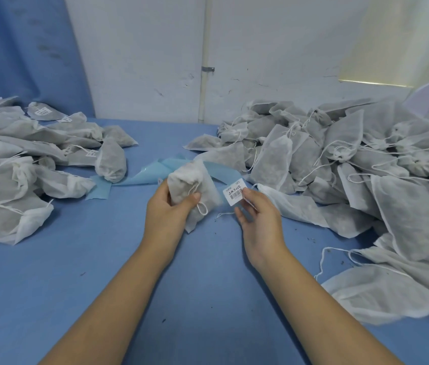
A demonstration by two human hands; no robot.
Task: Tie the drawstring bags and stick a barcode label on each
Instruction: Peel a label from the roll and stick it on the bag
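- While the left hand (171, 206) grips a small white non-woven drawstring bag (195, 189) with grey filling, thumb pressed on its cinched neck, the bag sits just above the blue cloth-covered table (102, 272).
- Right hand (256, 219) pinches a white rectangular barcode label (234, 194) at its fingertips, just beside the bag, apparently not touching it.
- Light blue glossy backing sheets (152, 172) lie behind the bag.
- Labelled bags (50, 154) are heaped on the left; a larger pile of bags (352, 167), no labels showing, on the right.

Two heaps of bags (339, 159), one barcode label (235, 193), two hands (167, 209).
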